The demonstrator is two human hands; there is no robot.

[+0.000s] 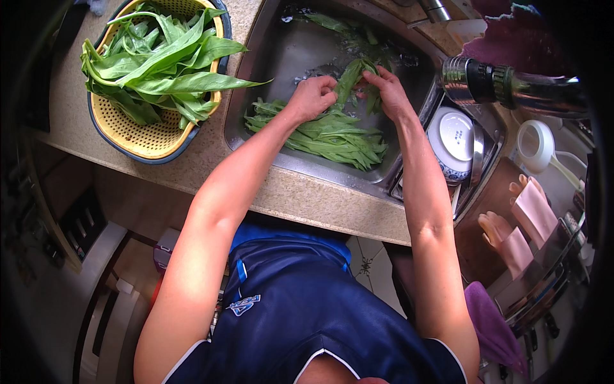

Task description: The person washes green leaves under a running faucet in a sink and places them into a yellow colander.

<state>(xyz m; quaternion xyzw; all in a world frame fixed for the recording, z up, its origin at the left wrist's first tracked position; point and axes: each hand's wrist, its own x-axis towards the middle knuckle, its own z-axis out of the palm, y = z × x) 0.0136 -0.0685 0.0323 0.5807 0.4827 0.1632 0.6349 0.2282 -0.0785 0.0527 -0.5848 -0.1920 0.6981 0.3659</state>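
Water stands in a stainless steel sink [302,53], with long green leaves in it. My right hand [387,90] pinches a bunch of leafy greens [349,82] between thumb and fingers over the water. Close beside the bunch, to its left, my left hand [314,97] has its fingers curled; whether it grips a leaf is unclear. A pile of long leaves [336,137] lies at the sink's near side, below both hands. More loose leaves [331,23] float at the far side. On the counter at the left, a yellow perforated basket [139,137] inside a dark blue basin holds leafy greens [163,62].
Right of the sink, a white bowl [451,134] sits upturned in a side basin. A chrome faucet [508,86] reaches in from the right. Pink rubber gloves [515,249], a white strainer [536,144] and a purple cloth [494,321] are at the right. The speckled counter edge [307,211] runs before me.
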